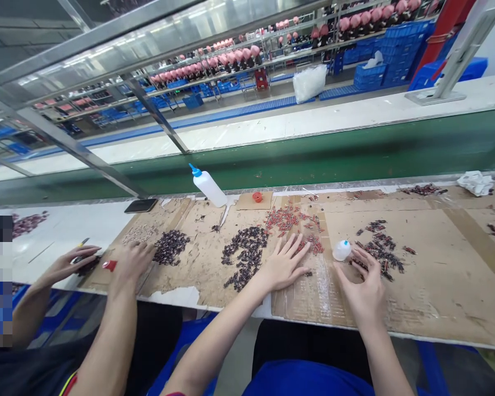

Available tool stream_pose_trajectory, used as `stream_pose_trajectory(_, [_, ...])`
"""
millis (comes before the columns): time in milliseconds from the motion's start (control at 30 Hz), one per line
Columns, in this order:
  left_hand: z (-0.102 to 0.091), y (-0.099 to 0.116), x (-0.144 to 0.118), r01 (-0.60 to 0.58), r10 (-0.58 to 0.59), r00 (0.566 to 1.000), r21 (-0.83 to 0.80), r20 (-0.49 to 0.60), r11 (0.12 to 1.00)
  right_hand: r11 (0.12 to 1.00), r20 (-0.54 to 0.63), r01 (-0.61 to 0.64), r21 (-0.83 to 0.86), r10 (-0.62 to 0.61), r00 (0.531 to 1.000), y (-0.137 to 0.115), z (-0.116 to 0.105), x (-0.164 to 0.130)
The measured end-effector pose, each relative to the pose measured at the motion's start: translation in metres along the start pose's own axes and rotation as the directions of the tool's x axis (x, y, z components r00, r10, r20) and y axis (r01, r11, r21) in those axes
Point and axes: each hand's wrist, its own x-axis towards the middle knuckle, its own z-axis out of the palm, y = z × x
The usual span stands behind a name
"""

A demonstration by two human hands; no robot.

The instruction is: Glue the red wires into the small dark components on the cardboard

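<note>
Nearest, the person's left hand lies flat, fingers spread, on the cardboard sheet, its fingertips among scattered red pieces; it grips nothing. The right hand rests just right of it, fingers loosely bent over a dark pile, touching the small parts without clamping any, beside a small white bottle. The step looks like sorting or gathering pieces; the next pick calls for a fine pinch. To the left, a co-worker's hands work another dark heap. Farther off stands a squeeze bottle, then the green conveyor belt.

Bare forearms — blue garment below
</note>
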Motion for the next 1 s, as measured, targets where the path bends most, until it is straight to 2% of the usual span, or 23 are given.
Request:
stream_pose_trajectory(100, [-0.009,-0.002,-0.016,0.029,-0.029,1.0,-0.016,0.005,0.999,0.995,-0.053,0.045,-0.086,-0.049,0.997,-0.001,-0.009,-0.008])
stream_pose_trajectory(200, [-0.023,0.001,-0.007,0.054,-0.056,0.993,-0.024,-0.103,0.998,0.988,-0.095,0.08,-0.129,-0.093,0.991,-0.003,-0.017,-0.015])
stream_pose_trajectory(300, [-0.033,0.009,0.024,0.031,-0.045,0.98,-0.074,-0.196,0.997,0.991,-0.09,0.059,-0.122,-0.07,0.993,-0.006,-0.021,-0.019])
stream_pose_trajectory(333, [-0.034,0.012,0.037,0.006,-0.028,0.977,-0.102,-0.21,0.995,0.992,-0.077,0.051,-0.117,-0.06,0.995,-0.006,-0.022,-0.02])
stream_pose_trajectory(467, [-0.03,0.022,0.084,0.043,-0.075,0.967,-0.137,-0.244,0.99,0.993,-0.047,0.03,-0.118,-0.036,0.998,-0.005,-0.027,-0.024])
stream_pose_trajectory(600, [-0.026,0.021,0.106,0.049,-0.084,0.965,-0.143,-0.25,0.989,0.994,-0.037,-0.011,-0.105,0.007,0.999,-0.003,-0.033,-0.029])
stream_pose_trajectory(700, [-0.028,0.02,0.097,0.046,-0.084,0.961,-0.146,-0.262,0.988,0.996,-0.026,-0.084,-0.034,0.083,0.996,-0.006,-0.032,-0.031])
stream_pose_trajectory(800, [-0.031,0.028,0.065,0.011,-0.072,0.951,-0.199,-0.302,0.98,0.953,0.058,-0.237,0.189,0.23,0.971,-0.015,-0.024,-0.031])
stream_pose_trajectory(867, [-0.028,0.037,0.038,-0.114,-0.044,0.926,-0.39,-0.375,0.914,0.849,0.201,-0.377,0.371,0.323,0.925,-0.022,-0.016,-0.03])
stream_pose_trajectory(933, [-0.02,0.048,0.012,-0.228,-0.031,0.906,-0.548,-0.422,0.805,0.711,0.362,-0.515,0.479,0.374,0.854,-0.028,-0.008,-0.03])
stream_pose_trajectory(1000, [-0.01,0.057,-0.008,-0.251,-0.108,0.887,-0.664,-0.449,0.705,0.609,0.491,-0.612,0.505,0.38,0.784,-0.031,-0.001,-0.031])
